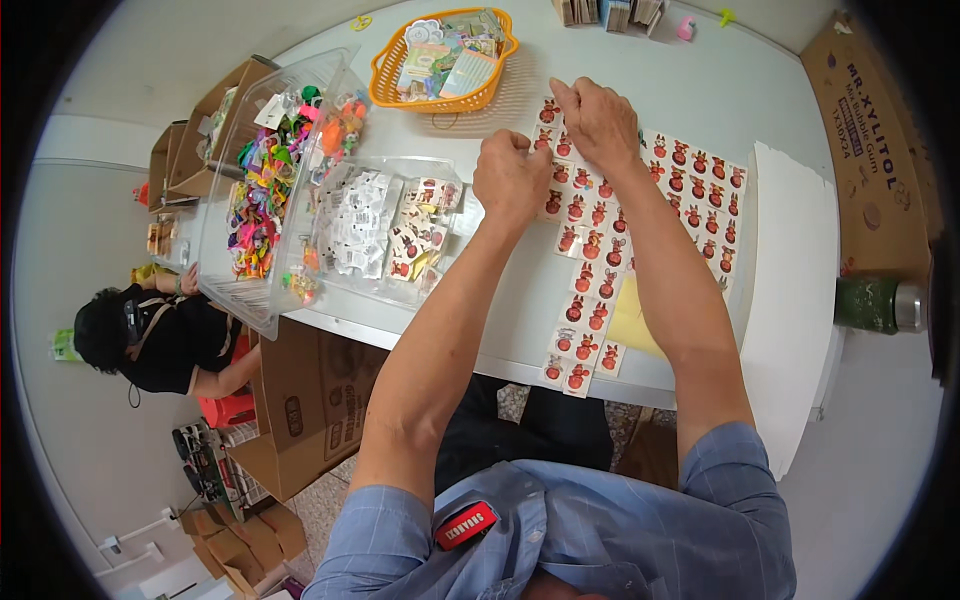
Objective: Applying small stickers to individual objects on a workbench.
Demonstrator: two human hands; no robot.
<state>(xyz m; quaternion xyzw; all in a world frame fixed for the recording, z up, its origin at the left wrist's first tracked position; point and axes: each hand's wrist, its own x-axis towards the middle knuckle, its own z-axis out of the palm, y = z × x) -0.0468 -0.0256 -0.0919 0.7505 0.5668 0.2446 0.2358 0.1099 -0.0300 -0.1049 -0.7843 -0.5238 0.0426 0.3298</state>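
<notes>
Sheets of small stickers (716, 185) with red and brown cartoon figures are spread on the white table, some split into narrow strips that overhang its front edge. My left hand (512, 180) is closed, its fingertips pinched at the left edge of a sticker strip (548, 140). Just to its right, my right hand (600, 120) bends over the same stickers, thumb and fingers drawn together at the strip's far end; its grip is partly hidden. Beside my left hand stands a clear tray (455, 165) holding small white packets (358, 225) and cut sticker pieces (415, 240).
A large clear bin (215, 235) of colourful small toys stands left. An orange basket (380, 90) of cards sits at the back. Yellow paper (632, 318) lies under my right forearm. A carton (865, 150) and green bottle (866, 305) are right. Another person (165, 335) works at left.
</notes>
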